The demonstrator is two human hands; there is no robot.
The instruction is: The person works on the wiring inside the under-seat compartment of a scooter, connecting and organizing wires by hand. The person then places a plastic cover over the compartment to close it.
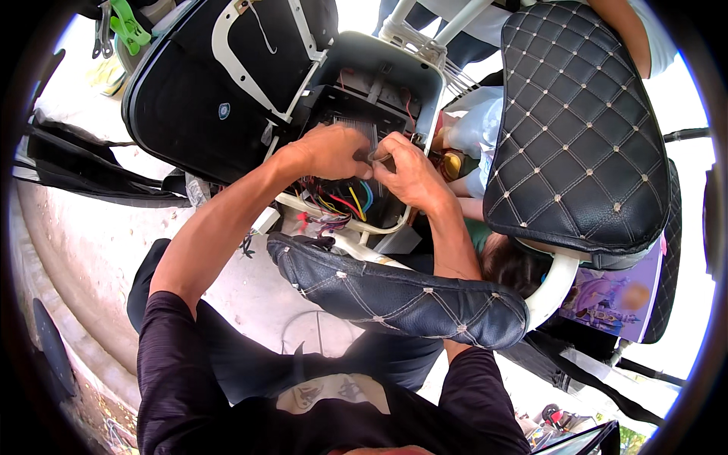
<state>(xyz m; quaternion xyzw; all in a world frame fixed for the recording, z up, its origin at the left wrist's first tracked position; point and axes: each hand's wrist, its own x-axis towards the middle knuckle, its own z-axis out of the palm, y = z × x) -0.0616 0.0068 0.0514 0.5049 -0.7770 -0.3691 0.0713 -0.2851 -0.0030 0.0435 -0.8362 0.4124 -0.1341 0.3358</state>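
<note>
My left hand (341,154) and my right hand (398,167) meet over an open grey compartment (340,61) in a white frame, fingers closed on something small that I cannot make out. Beneath them are a finned metal block (353,121) in a black tray (387,114) and several coloured wires (356,199). A raised black lid (182,114) with a white hinge bracket leans at the left of the compartment. A quilted black padded bar (394,292) crosses below my forearms.
At right are a large quilted black seat (572,129) and a purple printed board (607,296). A person with dark hair (508,265) is low beside my right arm; another person's arm (629,30) is at top right. Green clips (129,30) hang top left. Pale pavement (76,227) lies left.
</note>
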